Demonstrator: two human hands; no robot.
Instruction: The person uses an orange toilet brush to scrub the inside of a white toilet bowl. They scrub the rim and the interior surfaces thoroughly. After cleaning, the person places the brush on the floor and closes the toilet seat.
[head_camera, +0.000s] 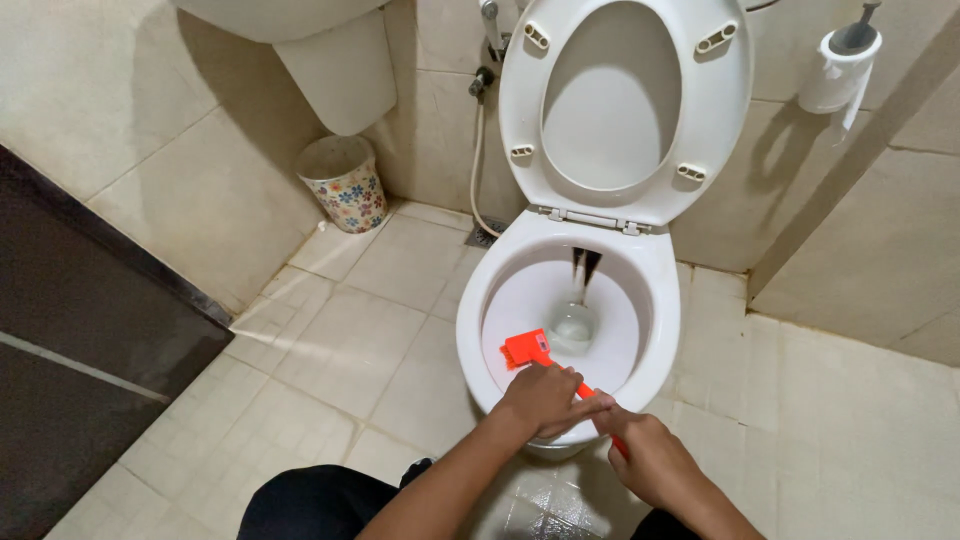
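A white toilet bowl (660, 330) stands with its seat and lid (625, 100) raised against the wall. An orange long-handled brush (528, 350) has its head pressed on the bowl's inner left side. My left hand (545, 398) grips the handle near the bowl's front rim. Just behind it, my right hand (652, 460) holds the lower end of the same handle. Water sits at the bottom of the bowl.
A floral waste bin (345, 182) stands at the wall to the left, under a white basin pedestal (340, 70). A spray hose (478, 150) hangs beside the toilet. A toilet-brush holder (838, 65) is mounted at the upper right. A dark door panel (80, 350) fills the left.
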